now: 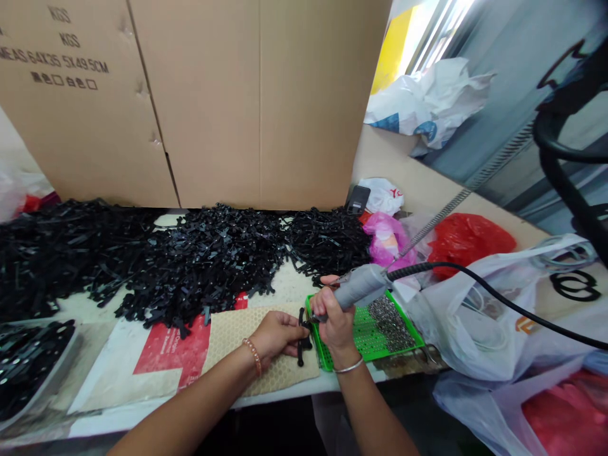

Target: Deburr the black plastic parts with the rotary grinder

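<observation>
My left hand [275, 335] pinches a small black plastic part [301, 345] above a tan honeycomb-patterned pad [237, 329]. In my right hand [336, 320] is a grey electric screwdriver [363, 285], fingers wrapped round its body. Its tip points left and meets or nearly meets the black part; the exact contact is too small to make out. A black cable and a coiled spring run from the tool's rear. Under my right hand lies a green basket [324, 360] with many small metal screws [392, 323] in its right side.
Heaps of black plastic parts [209, 259] cover the table's back, before a large cardboard box [213, 101]. A white tray [45, 396] of black parts stands at left. Plastic bags [484, 310] crowd the right, near the tool's black cable [503, 301]. A phone [358, 199] leans behind.
</observation>
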A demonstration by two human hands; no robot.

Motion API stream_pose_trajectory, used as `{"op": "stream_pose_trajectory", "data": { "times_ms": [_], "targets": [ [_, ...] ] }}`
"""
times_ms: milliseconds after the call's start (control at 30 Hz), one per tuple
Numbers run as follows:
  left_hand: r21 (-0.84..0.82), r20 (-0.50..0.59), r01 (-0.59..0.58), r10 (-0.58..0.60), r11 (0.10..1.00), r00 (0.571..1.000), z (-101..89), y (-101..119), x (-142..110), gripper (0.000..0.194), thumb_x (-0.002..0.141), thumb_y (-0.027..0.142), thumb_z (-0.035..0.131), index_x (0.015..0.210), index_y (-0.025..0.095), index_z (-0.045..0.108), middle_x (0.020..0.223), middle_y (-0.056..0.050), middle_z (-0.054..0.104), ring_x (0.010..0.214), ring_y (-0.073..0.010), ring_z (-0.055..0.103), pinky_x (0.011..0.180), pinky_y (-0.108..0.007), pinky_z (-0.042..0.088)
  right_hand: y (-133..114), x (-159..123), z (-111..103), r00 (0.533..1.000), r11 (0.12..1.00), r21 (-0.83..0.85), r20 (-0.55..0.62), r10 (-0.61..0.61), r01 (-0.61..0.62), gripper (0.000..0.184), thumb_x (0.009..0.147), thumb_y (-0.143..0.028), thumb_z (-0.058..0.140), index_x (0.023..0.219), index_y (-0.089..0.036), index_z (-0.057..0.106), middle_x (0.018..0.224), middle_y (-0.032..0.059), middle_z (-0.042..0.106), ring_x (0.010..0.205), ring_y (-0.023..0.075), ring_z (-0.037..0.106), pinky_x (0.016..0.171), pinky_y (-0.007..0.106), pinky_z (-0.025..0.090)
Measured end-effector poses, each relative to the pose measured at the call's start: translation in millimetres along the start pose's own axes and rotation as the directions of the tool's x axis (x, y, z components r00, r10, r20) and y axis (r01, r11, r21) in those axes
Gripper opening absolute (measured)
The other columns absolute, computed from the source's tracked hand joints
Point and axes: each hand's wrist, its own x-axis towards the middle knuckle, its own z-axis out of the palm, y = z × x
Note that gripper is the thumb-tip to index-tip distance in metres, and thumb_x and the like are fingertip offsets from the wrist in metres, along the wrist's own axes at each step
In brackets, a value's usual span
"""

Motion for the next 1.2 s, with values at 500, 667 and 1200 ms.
{"op": "stream_pose_trajectory", "data": {
  "times_ms": [500,667,1200],
  "targets": [
    [-0.065,-0.056,0.005,-0.009,0.998,0.998,3.0,1,1,0.029,0.048,0.027,0.085,0.055,0.011,0.061,0.056,-0.002,0.063,0.048,-0.0099,0.057,0.049,-0.023,0.051,-2,7,1,0.977,0.991,-0.026,0.169,0.134,-0.131,0.025,0.077,-0.035,0.068,0.093,-0.021,0.055,0.05,-0.0107,0.036,0.041,0.0077,0.033,0.044,0.021,0.032],
    [-0.081,-0.037,-0.009,0.006,0.997,0.999,2.8,1,-2,0.033,0.051,0.031,0.086,0.063,0.011,0.062,0.062,-0.003,0.065,0.052,-0.0102,0.059,0.052,-0.023,0.052,-40,6,-20,0.997,0.993,-0.087,-0.018,-0.082,0.08,0.025,0.077,-0.032,0.069,0.096,-0.021,0.057,0.051,-0.0097,0.038,0.044,0.0092,0.035,0.047,0.023,0.035],
    [-0.026,-0.037,0.022,-0.023,0.999,0.999,-0.9,0,-3,0.033,0.059,0.031,0.084,0.069,0.013,0.058,0.066,-0.004,0.068,0.057,-0.0144,0.065,0.053,-0.024,0.054,-16,-6,-78,0.985,0.958,-0.28,-0.144,-0.1,0.056,0.026,0.08,-0.034,0.069,0.098,-0.02,0.058,0.053,-0.0084,0.046,0.046,0.0108,0.043,0.048,0.024,0.036]
  ]
}}
